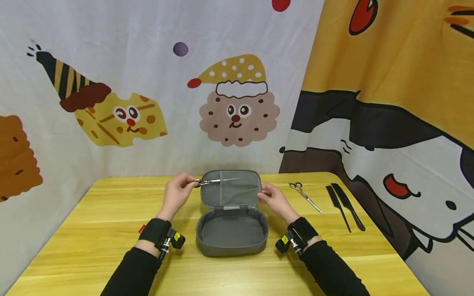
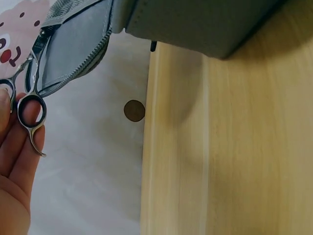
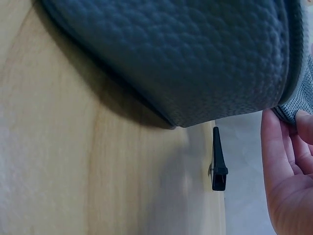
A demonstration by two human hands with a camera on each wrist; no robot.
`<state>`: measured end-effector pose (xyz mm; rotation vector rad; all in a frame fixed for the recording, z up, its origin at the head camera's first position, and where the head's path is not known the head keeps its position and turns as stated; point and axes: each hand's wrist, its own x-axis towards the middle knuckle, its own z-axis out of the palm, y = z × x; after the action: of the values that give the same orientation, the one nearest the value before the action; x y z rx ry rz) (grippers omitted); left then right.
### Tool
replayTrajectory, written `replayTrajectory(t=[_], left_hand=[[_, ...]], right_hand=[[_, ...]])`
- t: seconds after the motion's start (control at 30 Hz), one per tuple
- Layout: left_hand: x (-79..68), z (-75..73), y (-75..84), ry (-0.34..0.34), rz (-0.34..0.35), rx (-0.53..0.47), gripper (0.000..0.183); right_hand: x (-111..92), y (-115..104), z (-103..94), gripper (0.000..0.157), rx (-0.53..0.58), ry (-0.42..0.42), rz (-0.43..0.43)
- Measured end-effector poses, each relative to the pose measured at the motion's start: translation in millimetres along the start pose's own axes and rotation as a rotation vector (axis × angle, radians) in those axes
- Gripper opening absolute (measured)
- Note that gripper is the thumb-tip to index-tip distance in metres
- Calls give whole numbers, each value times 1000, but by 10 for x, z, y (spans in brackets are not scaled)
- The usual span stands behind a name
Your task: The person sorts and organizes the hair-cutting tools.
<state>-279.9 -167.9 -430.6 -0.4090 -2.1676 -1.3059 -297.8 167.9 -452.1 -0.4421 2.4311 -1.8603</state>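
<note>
A grey zip case (image 1: 231, 250) stands unzipped on the table, its lid (image 1: 211, 195) raised at the back. My left hand (image 1: 175, 193) pinches a pair of metal scissors (image 2: 35, 73) by the finger rings. Their blades point right across the inside of the lid, near the top of its mesh pocket (image 1: 240, 194). Whether the tips are inside the pocket I cannot tell. With thumb and fingers, my right hand (image 1: 275, 200) grips the lid's right edge. In the right wrist view, the case's textured side hides most of the lid.
To the right lie another pair of scissors (image 1: 309, 199) and two black combs, a thin-handled one (image 1: 338, 205) and a wider one (image 1: 349, 207). A black clip (image 3: 219, 166) is at the table's far edge. Behind the table hangs a printed curtain (image 1: 148, 160).
</note>
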Motion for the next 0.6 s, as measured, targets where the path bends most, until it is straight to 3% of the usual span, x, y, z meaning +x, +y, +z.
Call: replayTrajectory(t=[0.2, 0.4, 0.6], left_hand=[[2, -2, 15, 16, 130, 56, 12], [2, 20, 21, 18, 235, 67, 17], [8, 37, 35, 1, 285, 76, 18]], right_hand=[[-14, -3, -4, 22, -18, 7, -5], [-83, -145, 13, 20, -9, 8, 3], [-35, -53, 25, 22, -23, 36, 14]])
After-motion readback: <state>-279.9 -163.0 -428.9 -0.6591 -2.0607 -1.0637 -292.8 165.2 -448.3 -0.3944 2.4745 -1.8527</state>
